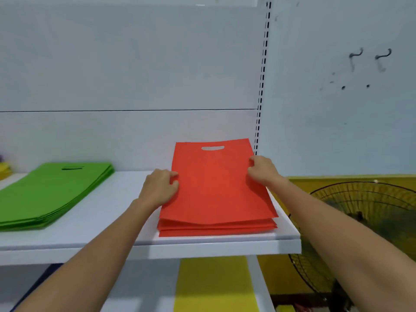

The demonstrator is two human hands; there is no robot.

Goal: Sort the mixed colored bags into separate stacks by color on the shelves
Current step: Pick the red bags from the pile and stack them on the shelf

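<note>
A stack of red bags (216,188) lies at the right end of the white shelf (126,239). The top red bag has its handle cut-out at the far end and is lifted a little off the stack. My left hand (161,186) pinches its left edge, and my right hand (261,168) pinches its right edge. A stack of green bags (54,192) lies at the left of the same shelf. On the shelf below, a yellow bag (216,287) shows, partly hidden by the upper shelf.
A slotted shelf upright (262,75) stands behind the red stack. Beyond the shelf's right end stands a black wire fan (364,221) before a yellow wall. Two hooks (369,56) hang on the wall above. Yellow items (4,168) peek in at far left.
</note>
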